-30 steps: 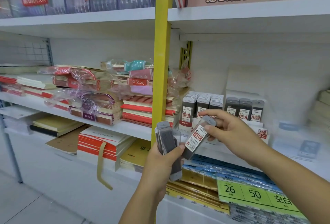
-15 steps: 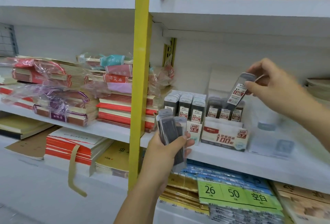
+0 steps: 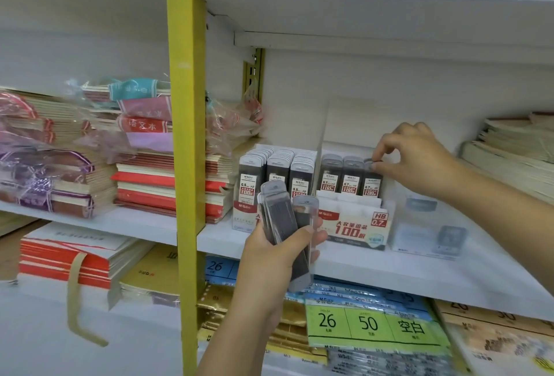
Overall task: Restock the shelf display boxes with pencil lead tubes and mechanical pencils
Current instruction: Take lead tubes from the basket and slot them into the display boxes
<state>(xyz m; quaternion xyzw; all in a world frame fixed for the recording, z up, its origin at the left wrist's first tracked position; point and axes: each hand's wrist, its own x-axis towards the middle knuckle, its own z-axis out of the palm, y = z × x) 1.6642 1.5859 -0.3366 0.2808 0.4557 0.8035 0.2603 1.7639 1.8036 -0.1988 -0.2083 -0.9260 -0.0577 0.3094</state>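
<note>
We're pinching the top of a lead tube (image 3: 371,179) with our right hand (image 3: 416,159), seating it in the right-hand slot of the 0.7 box (image 3: 353,230) at the front edge of the shelf (image 3: 404,273). Our left hand (image 3: 275,258) is gripping a bundle of spare tubes (image 3: 280,219), so we're guessing plenty's left. The 0.5 box (image 3: 247,213) alongside is looking full.

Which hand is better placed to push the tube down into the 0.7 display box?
The right hand: it pinches the top of the rightmost tube standing in the 0.7 box. The left hand is lower, in front of the shelf, and its grip is full of spare tubes.
</note>
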